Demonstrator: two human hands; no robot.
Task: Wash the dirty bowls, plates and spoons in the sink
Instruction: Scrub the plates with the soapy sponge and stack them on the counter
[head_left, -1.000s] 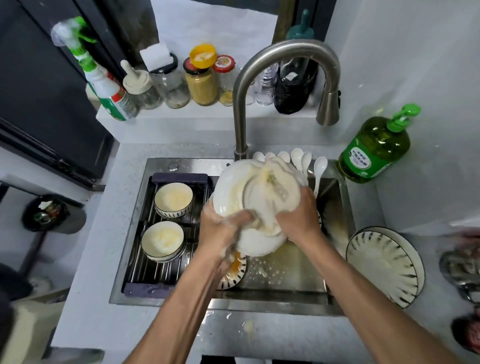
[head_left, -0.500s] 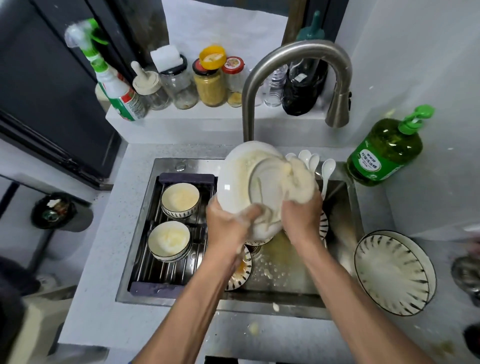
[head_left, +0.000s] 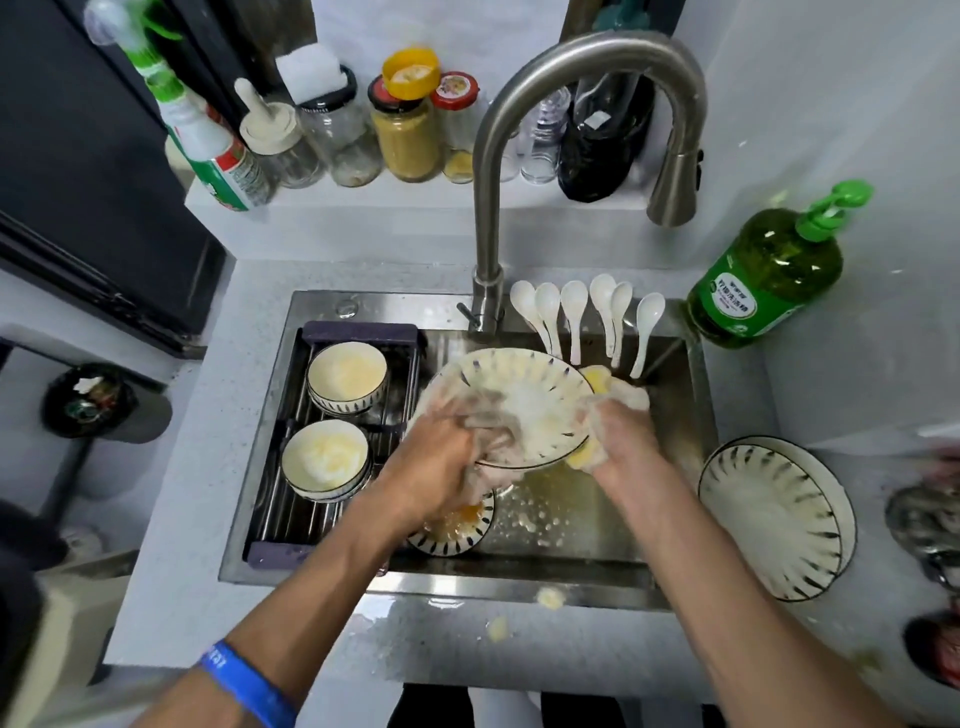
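**Both hands on a soapy striped plate over the sink**

Left hand (head_left: 441, 467) grips the near-left rim of a striped plate (head_left: 524, 405), its sudsy fingers curled over the edge and onto the face. The right hand (head_left: 621, 436) clutches a foamy yellow sponge (head_left: 597, 384) against the plate's right rim, fingers wrapped around it. The plate is held tilted above the sink (head_left: 670, 592), face up, between the two hands and just in front of the faucet (head_left: 488, 197).

Below the left hand, a dirty striped dish (head_left: 457, 535) with orange residue lies on the sink floor. Two soapy bowls (head_left: 347, 376) sit on the drain rack (head_left: 291, 525) at the left of the sink. Six white spoons (head_left: 574, 312) lean in a row against the back edge. Another striped plate (head_left: 774, 519) rests on the counter to the right, well apart from the hands, near a green dish soap bottle (head_left: 769, 280).
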